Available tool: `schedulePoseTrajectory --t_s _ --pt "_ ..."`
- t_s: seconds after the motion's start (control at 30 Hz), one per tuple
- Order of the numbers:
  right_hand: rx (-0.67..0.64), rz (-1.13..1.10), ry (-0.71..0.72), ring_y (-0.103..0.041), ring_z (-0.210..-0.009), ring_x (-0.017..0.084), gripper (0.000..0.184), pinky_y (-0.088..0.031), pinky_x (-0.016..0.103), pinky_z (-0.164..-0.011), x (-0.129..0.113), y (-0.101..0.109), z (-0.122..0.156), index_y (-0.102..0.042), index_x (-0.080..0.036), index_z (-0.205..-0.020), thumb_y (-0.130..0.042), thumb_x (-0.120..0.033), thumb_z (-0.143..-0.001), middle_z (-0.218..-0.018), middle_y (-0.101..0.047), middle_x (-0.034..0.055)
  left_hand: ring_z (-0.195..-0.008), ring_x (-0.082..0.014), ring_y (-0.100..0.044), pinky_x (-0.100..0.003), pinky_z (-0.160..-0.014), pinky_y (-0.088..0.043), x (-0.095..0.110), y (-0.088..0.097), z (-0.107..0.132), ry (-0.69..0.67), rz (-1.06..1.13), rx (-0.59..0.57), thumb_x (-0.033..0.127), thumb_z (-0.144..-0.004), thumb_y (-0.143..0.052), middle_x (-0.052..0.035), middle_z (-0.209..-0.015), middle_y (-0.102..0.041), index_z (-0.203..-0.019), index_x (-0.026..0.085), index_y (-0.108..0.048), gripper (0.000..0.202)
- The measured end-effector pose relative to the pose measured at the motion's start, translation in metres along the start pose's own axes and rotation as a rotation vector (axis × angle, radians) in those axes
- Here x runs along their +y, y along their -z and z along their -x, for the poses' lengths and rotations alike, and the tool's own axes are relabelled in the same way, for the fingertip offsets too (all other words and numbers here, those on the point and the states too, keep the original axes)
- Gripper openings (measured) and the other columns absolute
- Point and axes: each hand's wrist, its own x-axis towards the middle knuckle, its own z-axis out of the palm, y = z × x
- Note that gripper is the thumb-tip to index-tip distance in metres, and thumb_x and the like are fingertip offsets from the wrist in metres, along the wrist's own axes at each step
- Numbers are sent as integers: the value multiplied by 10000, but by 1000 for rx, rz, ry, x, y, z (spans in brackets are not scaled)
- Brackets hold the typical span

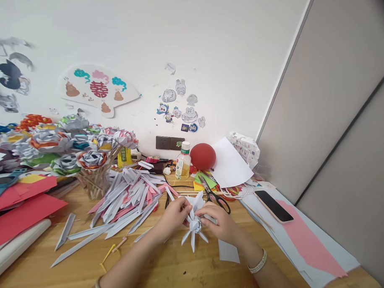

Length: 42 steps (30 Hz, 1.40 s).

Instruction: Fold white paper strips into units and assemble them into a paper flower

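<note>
Between my hands, above the wooden table, is a white folded-paper flower with pointed strips sticking out all round. My left hand pinches one of its strips from the left side. On the right, my right hand has its fingers closed on the flower near its centre. Black-handled scissors lie just beyond my right hand. Left of my hands spreads a pile of folded white and pink paper strips. A small white paper piece lies below my right hand.
Finished paper flowers stand in a clear container at the left, near red paper sheets. A bottle and a red balloon stand at the back. A phone rests on paper at the right.
</note>
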Motion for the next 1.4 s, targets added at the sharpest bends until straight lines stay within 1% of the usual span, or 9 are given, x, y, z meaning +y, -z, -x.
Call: schedulePoseTrajectory --t_s 0.1,0.2,0.4,0.63,0.8,1.0,1.17,1.27,1.4 --pt "0 -1 -50 -538 -903 173 248 -446 316 -805 0 -1 1 -594 -190 -1050 -424 -259 -883 -933 -616 69 -506 -127 -567 -275 -492 -517 -1 0 -1 -25 -1 23 384 -703 -456 67 -569 -451 -633 202 -409 200" --pt "-16 23 15 -526 -896 186 277 -438 341 -802 2 -3 -1 -600 -197 -1060 -392 -275 -895 -892 -638 64 -473 -121 -547 -264 -462 -499 -3 -1 -2 -39 -28 68 375 -707 -448 64 -565 -459 -625 203 -406 195" --pt "-15 68 126 -513 -879 204 279 -412 380 -813 2 -5 -2 -593 -193 -1079 -428 -286 -874 -875 -668 52 -470 -121 -528 -246 -461 -461 -2 0 -1 -56 -68 118 350 -699 -454 51 -561 -476 -609 204 -407 178" --pt "76 -5 -3 -532 -914 190 330 -416 358 -856 5 -3 1 -606 -217 -1070 -451 -421 -861 -933 -621 68 -543 -121 -527 -243 -513 -468 10 1 5 -97 10 91 395 -720 -471 49 -591 -484 -644 201 -423 214" --pt "52 -31 13 -493 -986 215 541 -411 367 -874 6 -5 1 -557 -220 -1140 -544 -573 -731 -1003 -601 81 -508 -113 -524 -256 -502 -482 7 -2 4 -50 105 109 420 -732 -472 64 -583 -469 -667 204 -397 238" --pt "134 -16 1 -513 -903 206 446 -436 348 -805 8 -11 0 -598 -223 -1066 -545 -536 -753 -919 -607 72 -539 -122 -542 -270 -518 -493 0 -5 3 -72 123 62 442 -742 -471 53 -608 -487 -680 200 -403 259" --pt "158 -17 17 -510 -906 208 407 -425 353 -814 7 -10 -1 -593 -229 -1074 -537 -503 -778 -911 -623 63 -524 -110 -519 -254 -505 -477 0 -4 3 -99 124 77 460 -739 -477 57 -595 -471 -674 196 -403 281" --pt "164 76 66 -498 -942 214 410 -413 379 -840 6 -10 -2 -551 -235 -1142 -477 -485 -825 -986 -620 68 -523 -102 -507 -245 -504 -478 4 -3 3 -101 132 127 469 -733 -474 63 -590 -451 -658 196 -404 292" --pt "130 228 91 -435 -1045 237 498 -378 429 -899 4 -11 -2 -438 -191 -1262 -327 -493 -882 -1144 -548 105 -530 -102 -505 -238 -499 -480 6 -4 3 -125 102 175 448 -746 -465 57 -595 -450 -655 196 -409 274"
